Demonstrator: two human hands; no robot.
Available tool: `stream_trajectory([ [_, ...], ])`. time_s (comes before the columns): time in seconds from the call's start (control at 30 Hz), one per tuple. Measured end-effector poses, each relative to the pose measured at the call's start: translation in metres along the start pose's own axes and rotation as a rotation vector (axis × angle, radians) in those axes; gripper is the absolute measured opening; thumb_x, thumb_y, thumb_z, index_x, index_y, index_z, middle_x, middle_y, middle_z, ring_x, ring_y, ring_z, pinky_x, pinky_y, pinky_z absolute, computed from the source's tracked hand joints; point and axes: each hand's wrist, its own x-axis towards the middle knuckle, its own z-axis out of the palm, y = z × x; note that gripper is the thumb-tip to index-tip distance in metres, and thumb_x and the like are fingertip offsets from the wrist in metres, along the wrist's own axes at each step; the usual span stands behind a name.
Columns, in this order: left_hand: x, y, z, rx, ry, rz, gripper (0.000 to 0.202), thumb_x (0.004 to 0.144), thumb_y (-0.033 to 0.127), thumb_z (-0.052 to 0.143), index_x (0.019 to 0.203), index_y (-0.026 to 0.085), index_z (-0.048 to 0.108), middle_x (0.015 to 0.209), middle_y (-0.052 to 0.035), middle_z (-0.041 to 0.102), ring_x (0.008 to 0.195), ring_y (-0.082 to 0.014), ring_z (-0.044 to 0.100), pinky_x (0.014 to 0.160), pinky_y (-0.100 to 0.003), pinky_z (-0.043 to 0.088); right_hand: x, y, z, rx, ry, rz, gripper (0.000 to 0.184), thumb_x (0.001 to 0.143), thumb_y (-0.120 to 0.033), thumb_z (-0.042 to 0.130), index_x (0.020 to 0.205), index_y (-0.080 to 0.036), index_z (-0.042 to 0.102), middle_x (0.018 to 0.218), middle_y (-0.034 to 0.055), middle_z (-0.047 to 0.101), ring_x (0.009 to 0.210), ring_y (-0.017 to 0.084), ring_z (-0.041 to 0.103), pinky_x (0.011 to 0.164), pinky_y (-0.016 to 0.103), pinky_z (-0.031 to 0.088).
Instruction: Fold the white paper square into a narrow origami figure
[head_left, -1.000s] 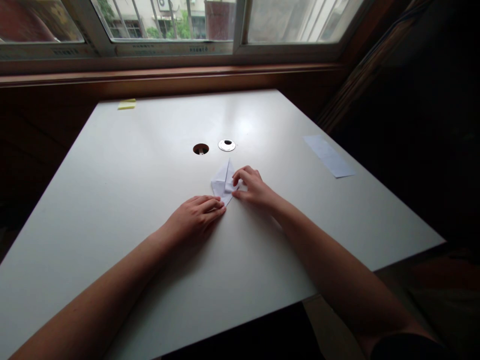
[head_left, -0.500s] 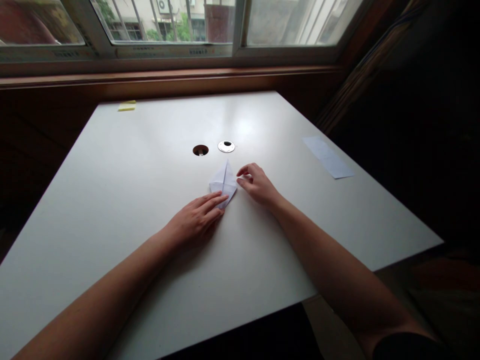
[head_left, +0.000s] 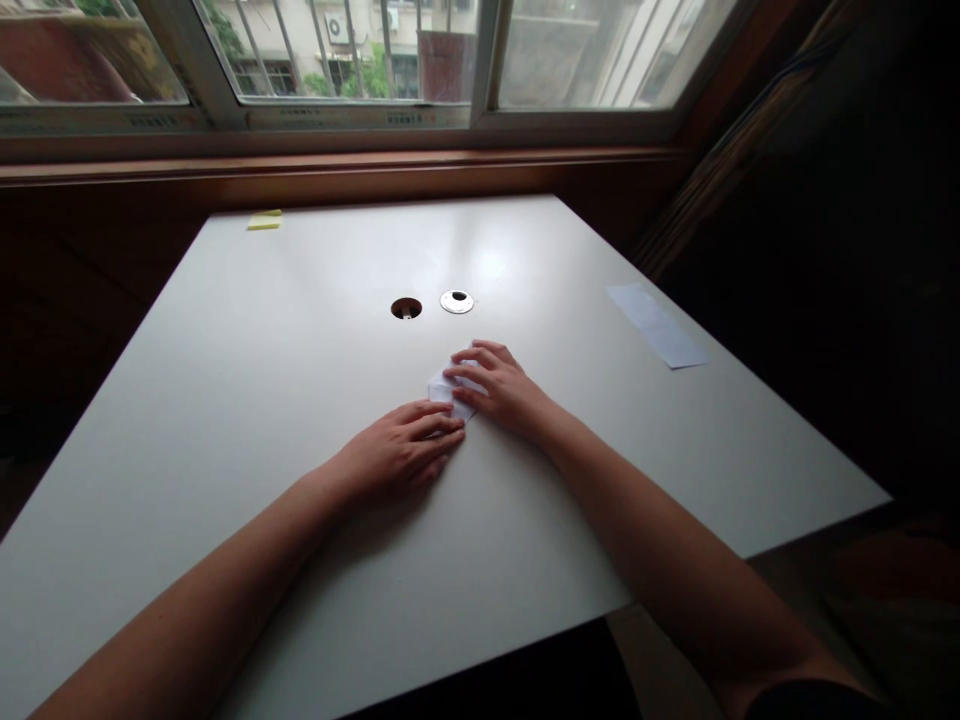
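White paper, now flattened
My right hand has slid onto it; my left hand pins the near corner, both flat-fingered.

A wide window with pale metal frames spans the far wall, with buildings and greenery outside. Its daylight glares on the white rectangular surface, which has 1 round cable hole and 1 silver round cap. A brown wooden sill runs beneath the window. The room's right side is dark.
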Motion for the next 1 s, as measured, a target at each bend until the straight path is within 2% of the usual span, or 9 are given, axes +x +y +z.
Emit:
stream_trajectory([
  [0.23,0.0,0.003,-0.009,-0.116,0.083,0.013,0.031,0.092,0.018,0.053,0.12,0.022,0.066,0.118,-0.0022,0.072,0.118,-0.0181,0.064,0.111,-0.037,0.047,-0.001,0.001,-0.003,-0.041,-0.051,0.073,0.032,0.095,-0.045,0.054,0.123,-0.035,0.065,0.14,0.0014,0.055,0.139,0.031,0.032,0.112,0.053,0.036],
  [0.4,-0.005,0.003,-0.017,-0.253,0.121,0.019,0.02,0.089,0.019,0.057,0.102,0.022,0.072,0.101,-0.0014,0.077,0.099,-0.0154,0.072,0.091,-0.028,0.058,-0.002,0.0,-0.005,-0.052,-0.059,0.088,0.034,0.096,-0.046,0.051,0.124,-0.034,0.064,0.142,0.0013,0.053,0.14,0.031,0.029,0.114,0.052,0.034],
  [0.53,-0.009,0.002,-0.02,-0.32,0.153,0.0,0.014,0.088,0.02,0.058,0.092,0.021,0.071,0.091,-0.0024,0.077,0.084,-0.0135,0.074,0.08,-0.024,0.059,-0.003,0.0,-0.006,-0.049,-0.068,0.09,0.035,0.095,-0.048,0.051,0.126,-0.034,0.063,0.143,0.0018,0.051,0.14,0.032,0.028,0.115,0.054,0.032],
  [0.63,-0.01,-0.001,-0.022,-0.388,0.267,-0.07,0.015,0.09,0.018,0.055,0.084,0.019,0.069,0.088,-0.0049,0.076,0.08,-0.0133,0.072,0.075,-0.024,0.058,-0.003,0.0,-0.006,-0.047,-0.077,0.092,0.037,0.096,-0.049,0.049,0.128,-0.034,0.061,0.143,0.0028,0.051,0.14,0.032,0.028,0.114,0.055,0.033],
  [0.73,-0.01,-0.005,-0.022,-0.392,0.438,-0.233,0.019,0.091,0.015,0.052,0.077,0.017,0.065,0.082,-0.0058,0.072,0.077,-0.0142,0.069,0.073,-0.026,0.056,-0.003,0.0,-0.007,-0.047,-0.083,0.091,0.039,0.096,-0.05,0.047,0.129,-0.033,0.06,0.143,0.0031,0.051,0.139,0.033,0.028,0.113,0.056,0.033],
  [0.8,-0.009,-0.008,-0.02,-0.344,0.49,-0.343,0.015,0.089,0.013,0.053,0.082,0.017,0.066,0.086,-0.0066,0.07,0.08,-0.0154,0.067,0.074,-0.029,0.056,-0.003,0.001,-0.007,-0.044,-0.085,0.089,0.039,0.096,-0.05,0.047,0.129,-0.034,0.06,0.143,0.0031,0.051,0.138,0.033,0.029,0.113,0.056,0.033],
  [0.87,-0.008,-0.012,-0.018,-0.267,0.458,-0.374,0.02,0.087,0.01,0.054,0.1,0.018,0.067,0.097,-0.0082,0.069,0.089,-0.0179,0.065,0.081,-0.033,0.056,-0.003,0.001,-0.007,-0.041,-0.085,0.088,0.039,0.096,-0.05,0.048,0.129,-0.034,0.059,0.143,0.0032,0.051,0.138,0.033,0.029,0.113,0.056,0.034],
  [0.93,-0.007,-0.014,-0.015,-0.171,0.356,-0.325,0.042,0.083,0.005,0.053,0.121,0.021,0.062,0.114,-0.0093,0.066,0.103,-0.0209,0.061,0.089,-0.039,0.056,-0.004,0.001,-0.007,-0.04,-0.084,0.09,0.039,0.096,-0.05,0.048,0.13,-0.035,0.059,0.143,0.0034,0.051,0.138,0.033,0.03,0.112,0.056,0.034],
  [1.0,-0.007,-0.016,-0.012,-0.096,0.221,-0.235,0.059,0.081,0.001,0.051,0.133,0.027,0.056,0.133,-0.0082,0.058,0.117,-0.0232,0.055,0.098,-0.044,0.053,-0.004,0.001,-0.008,-0.035,-0.079,0.093,0.039,0.096,-0.05,0.048,0.13,-0.035,0.059,0.143,0.0037,0.051,0.137,0.032,0.031,0.112,0.056,0.034],
])
